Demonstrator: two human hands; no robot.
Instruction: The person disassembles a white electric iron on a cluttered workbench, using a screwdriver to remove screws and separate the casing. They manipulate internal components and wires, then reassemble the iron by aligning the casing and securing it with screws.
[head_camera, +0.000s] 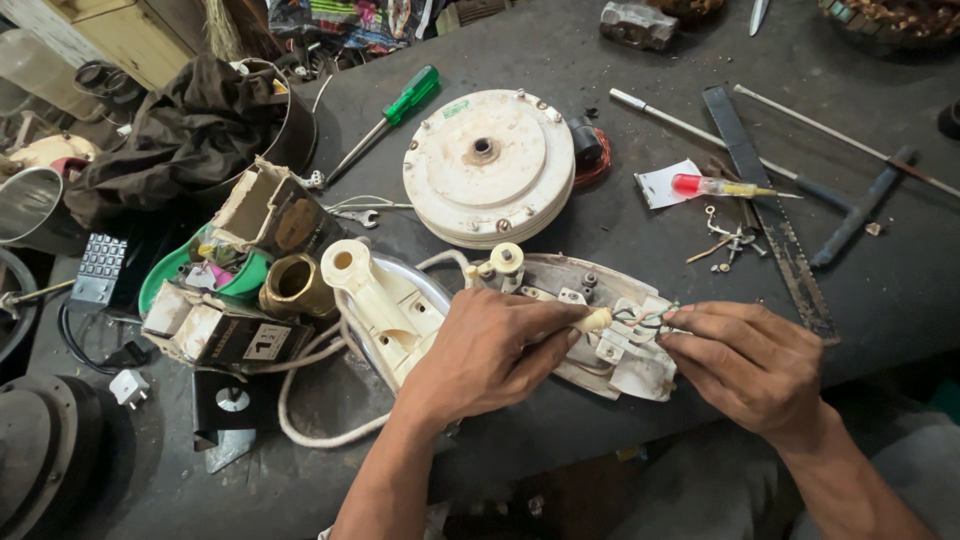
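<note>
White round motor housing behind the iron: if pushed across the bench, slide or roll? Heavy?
The round motor housing lies flat on its broad face, so it would likely slide, not roll. Its stacked discs and bolted rim suggest it is fairly heavy for its size. The copper coil beside it, apparently attached to it, may drag along.

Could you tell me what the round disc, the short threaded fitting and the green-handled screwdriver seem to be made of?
Round disc: looks like cream-painted metal, scuffed and grimy, with rim screws. Threaded fitting: probably brass, yellow and shiny. Green-handled screwdriver: glossy translucent plastic handle, bright steel-like shaft.
</note>
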